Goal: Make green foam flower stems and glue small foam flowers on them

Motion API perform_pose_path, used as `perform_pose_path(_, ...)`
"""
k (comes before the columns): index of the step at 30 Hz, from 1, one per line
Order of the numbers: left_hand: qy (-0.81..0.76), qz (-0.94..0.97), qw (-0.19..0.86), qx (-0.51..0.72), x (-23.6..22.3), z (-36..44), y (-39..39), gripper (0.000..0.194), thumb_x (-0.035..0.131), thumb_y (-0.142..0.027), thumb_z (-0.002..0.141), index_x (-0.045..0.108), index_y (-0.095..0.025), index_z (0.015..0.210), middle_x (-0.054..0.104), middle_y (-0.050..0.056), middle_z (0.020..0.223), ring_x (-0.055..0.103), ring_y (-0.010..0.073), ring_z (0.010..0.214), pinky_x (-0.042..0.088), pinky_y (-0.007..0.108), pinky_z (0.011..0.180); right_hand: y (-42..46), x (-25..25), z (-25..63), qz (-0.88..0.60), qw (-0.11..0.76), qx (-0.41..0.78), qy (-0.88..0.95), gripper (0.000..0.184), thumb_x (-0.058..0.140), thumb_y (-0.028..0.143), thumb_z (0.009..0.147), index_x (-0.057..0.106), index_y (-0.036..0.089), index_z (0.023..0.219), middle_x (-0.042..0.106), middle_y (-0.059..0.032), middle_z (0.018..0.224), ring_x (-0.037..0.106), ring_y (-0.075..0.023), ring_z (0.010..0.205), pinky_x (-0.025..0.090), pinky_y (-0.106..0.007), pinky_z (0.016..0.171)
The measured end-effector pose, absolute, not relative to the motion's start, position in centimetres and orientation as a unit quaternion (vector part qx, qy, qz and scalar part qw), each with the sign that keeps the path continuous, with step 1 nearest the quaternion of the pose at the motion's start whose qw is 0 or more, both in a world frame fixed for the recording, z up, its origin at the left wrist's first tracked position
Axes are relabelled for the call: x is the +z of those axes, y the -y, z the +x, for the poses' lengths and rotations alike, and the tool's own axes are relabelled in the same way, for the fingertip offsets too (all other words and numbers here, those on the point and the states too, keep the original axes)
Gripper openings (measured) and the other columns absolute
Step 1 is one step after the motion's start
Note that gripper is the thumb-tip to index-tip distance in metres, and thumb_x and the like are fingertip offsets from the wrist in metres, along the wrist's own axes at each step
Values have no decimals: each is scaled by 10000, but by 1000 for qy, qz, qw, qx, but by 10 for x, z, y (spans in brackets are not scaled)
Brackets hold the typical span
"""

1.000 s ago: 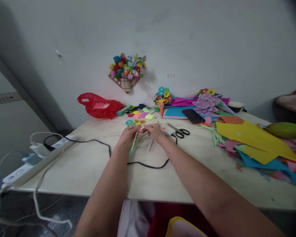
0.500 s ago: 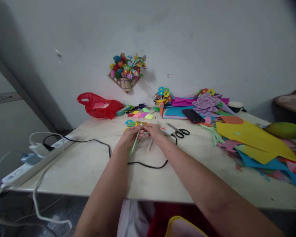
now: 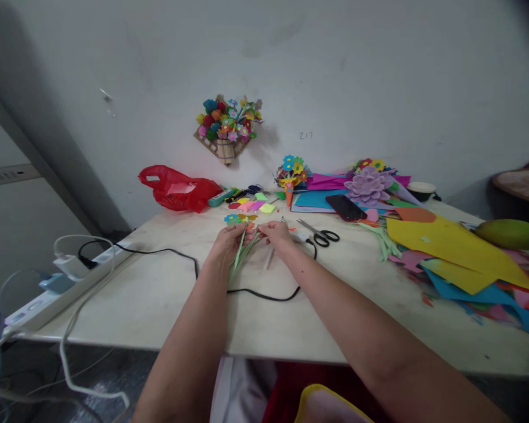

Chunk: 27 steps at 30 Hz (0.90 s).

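Note:
My left hand (image 3: 227, 239) and my right hand (image 3: 274, 232) meet over the middle of the pale table (image 3: 167, 294), fingers pinched together. Both hold a bundle of thin green paper stems (image 3: 240, 256) that trails toward me below the left hand. Small foam flowers (image 3: 238, 218), blue, green and yellow, lie just beyond my fingertips. A thin stick (image 3: 270, 258) lies on the table under my right wrist. Black-handled scissors (image 3: 320, 234) rest just right of my right hand.
A black cable (image 3: 194, 264) crosses the table under my arms to a white power strip (image 3: 57, 282) at the left edge. A red plastic bag (image 3: 178, 188), coloured foam sheets (image 3: 454, 247), a black phone (image 3: 345, 207), paper flower bouquets (image 3: 291, 172) and a green mango (image 3: 511, 233) lie around.
My hands have stayed together on the green stems, shifting only slightly; the stems now fan out a little more below the left hand.

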<state>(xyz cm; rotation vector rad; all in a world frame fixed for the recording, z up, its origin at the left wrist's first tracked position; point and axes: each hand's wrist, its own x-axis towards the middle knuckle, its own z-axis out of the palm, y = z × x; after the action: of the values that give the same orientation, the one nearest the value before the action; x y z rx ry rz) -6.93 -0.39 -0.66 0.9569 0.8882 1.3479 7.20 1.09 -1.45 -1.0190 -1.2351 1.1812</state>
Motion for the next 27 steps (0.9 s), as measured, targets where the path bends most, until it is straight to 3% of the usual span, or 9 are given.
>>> perform_pose_path(8, -371, 425, 592, 575, -7, -68, 6, 64, 553, -148, 754, 582, -92, 743, 646, 73, 607, 616, 138, 510, 484, 191, 436, -4, -11, 69, -414, 463, 491, 610, 202, 587, 311, 683, 671, 152, 777, 652, -16, 668, 552, -106, 572, 363, -191, 455)
perform_pose_path(14, -368, 431, 602, 563, -7, -67, 6, 60, 554, -147, 749, 578, -100, 778, 656, 81, 639, 635, 168, 552, 486, 212, 440, -18, -22, 66, -406, 514, 411, 635, 101, 613, 228, 641, 684, 175, 687, 641, 8, 590, 555, -110, 548, 434, -221, 539)
perform_pose_path(18, -370, 415, 617, 557, -3, -66, 8, 82, 543, -147, 759, 582, -95, 809, 661, 90, 679, 642, 172, 583, 492, 215, 452, -20, -21, 66, -397, 537, 438, 602, 136, 635, 260, 616, 689, 161, 692, 649, -10, 601, 559, -118, 530, 435, -226, 509)
perform_pose_path(27, -351, 410, 649, 536, -1, -69, 9, 143, 499, -164, 793, 598, -100, 873, 673, 129, 848, 648, 171, 681, 496, 207, 491, -14, -17, 68, -401, 531, 422, 615, 230, 530, 333, 728, 672, 154, 755, 654, -15, 649, 514, -96, 485, 387, -201, 433)
